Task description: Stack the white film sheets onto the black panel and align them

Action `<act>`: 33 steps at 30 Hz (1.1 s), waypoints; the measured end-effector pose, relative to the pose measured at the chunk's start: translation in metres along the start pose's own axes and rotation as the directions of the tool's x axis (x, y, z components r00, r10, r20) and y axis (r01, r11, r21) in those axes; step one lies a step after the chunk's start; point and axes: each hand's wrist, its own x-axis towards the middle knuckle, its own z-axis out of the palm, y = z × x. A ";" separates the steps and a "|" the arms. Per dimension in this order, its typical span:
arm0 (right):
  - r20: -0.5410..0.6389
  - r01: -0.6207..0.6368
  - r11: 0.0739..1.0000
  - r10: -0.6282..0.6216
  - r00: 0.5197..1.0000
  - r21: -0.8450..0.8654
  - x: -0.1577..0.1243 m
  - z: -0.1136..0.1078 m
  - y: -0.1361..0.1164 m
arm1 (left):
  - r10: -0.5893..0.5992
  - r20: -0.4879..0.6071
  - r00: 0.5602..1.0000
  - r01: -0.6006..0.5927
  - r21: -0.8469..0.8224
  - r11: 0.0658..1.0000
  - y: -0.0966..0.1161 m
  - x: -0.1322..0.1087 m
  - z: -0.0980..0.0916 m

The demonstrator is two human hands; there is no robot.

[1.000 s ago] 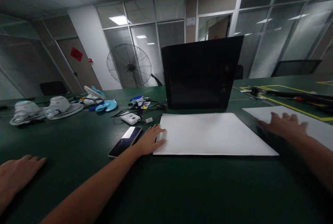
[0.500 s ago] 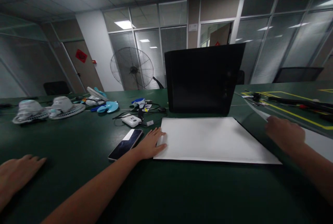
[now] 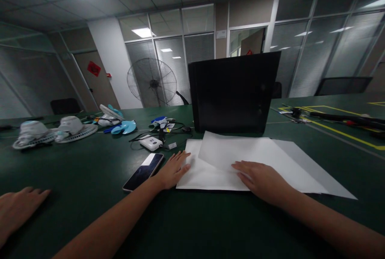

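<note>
My left hand lies flat with fingers stretched on the left edge of a white paper stack, whose lower edge looks dark. My right hand is over the stack, its fingers and thumb on the lower edge of a loose white sheet of paper. That sheet lies askew across the stack. Its left end rises a little, and its right corner reaches past the stack onto the table. Left of my left hand is a smartphone. A black upright panel stands just behind the paper.
Another person's hand rests on the green table at far left. Farther back are a white device with cables, white fan-like parts and blue blades. Black rods lie near yellow tape at right.
My right hand has moved left from the table's right side, bringing the loose sheet over the stack. My left hand stays at the stack's left edge.
</note>
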 end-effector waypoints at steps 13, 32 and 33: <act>0.189 0.189 0.966 -0.221 0.957 0.176 -0.005 -0.010 -0.017 | 0.002 0.067 0.998 -0.007 0.073 0.997 0.004 0.000 -0.003; 0.173 0.193 0.940 -0.248 0.953 0.281 -0.007 -0.015 -0.033 | 0.107 0.126 0.986 -0.116 0.062 0.991 0.026 -0.004 -0.008; 0.172 0.193 0.940 -0.247 0.954 0.281 -0.007 -0.015 -0.033 | 0.111 0.119 0.987 -0.119 0.057 0.991 0.028 -0.003 -0.007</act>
